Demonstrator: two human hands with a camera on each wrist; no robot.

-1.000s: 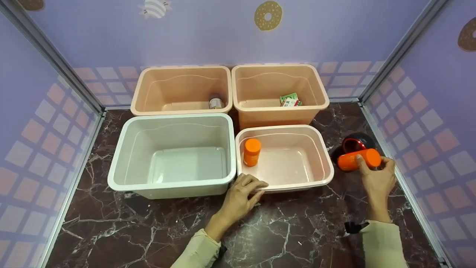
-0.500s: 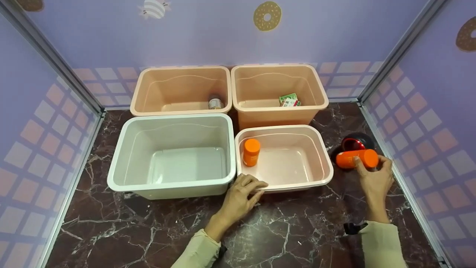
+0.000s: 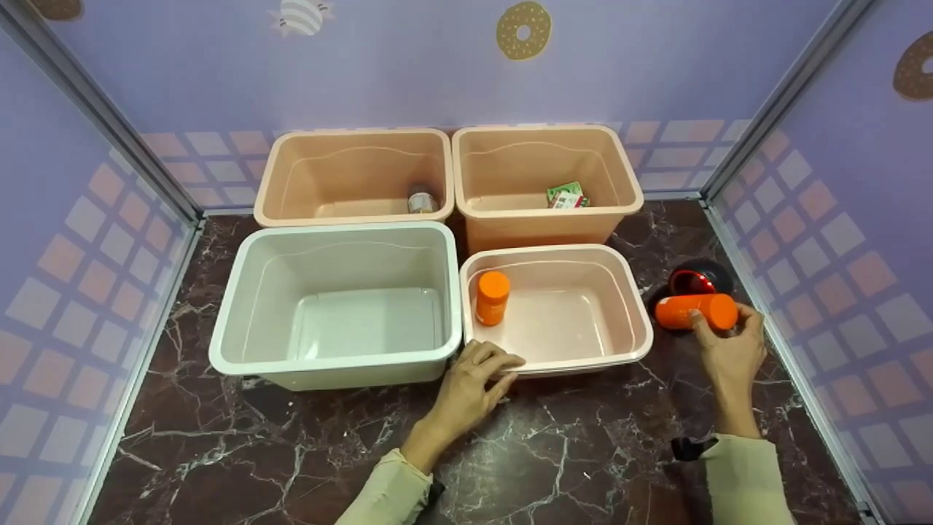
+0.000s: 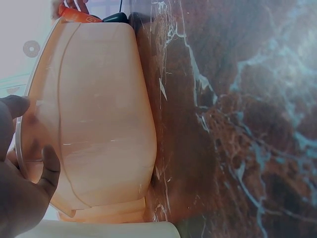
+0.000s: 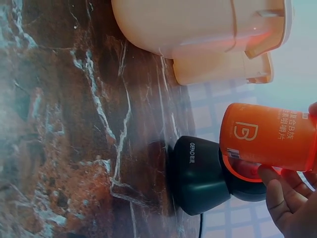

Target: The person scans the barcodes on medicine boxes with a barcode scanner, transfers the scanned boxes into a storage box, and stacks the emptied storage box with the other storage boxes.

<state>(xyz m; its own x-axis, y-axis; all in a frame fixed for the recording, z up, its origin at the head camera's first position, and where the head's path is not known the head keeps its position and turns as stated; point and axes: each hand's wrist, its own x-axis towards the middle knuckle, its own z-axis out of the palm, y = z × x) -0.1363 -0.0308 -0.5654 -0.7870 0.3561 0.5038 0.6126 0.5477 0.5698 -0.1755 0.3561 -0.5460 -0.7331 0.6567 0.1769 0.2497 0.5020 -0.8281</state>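
Note:
My right hand (image 3: 732, 357) holds an orange pill bottle (image 3: 678, 312) on its side, cap end toward the palm, thumb along the near side. It hangs in front of a black barcode scanner (image 3: 716, 273) whose ring glows red. In the right wrist view, white print and a small barcode show on the bottle (image 5: 267, 134), which overlaps the lit face of the scanner (image 5: 200, 173). My left hand (image 3: 466, 390) grips the near rim of the pale pink bin (image 3: 583, 362), fingers over the edge and thumb outside. Inside that bin stands a similar orange bottle (image 3: 493, 297).
A white bin (image 3: 335, 364) stands left of the pink one. Behind are two peach bins: the left bin (image 3: 350, 220) holds a small dark bottle (image 3: 421, 200), the right bin (image 3: 539, 230) several small boxes (image 3: 567, 197). Panel walls close in the back and sides.
My right hand has shifted slightly left with the orange bottle, staying in front of the scanner. The left hand has kept its place on the pink bin.

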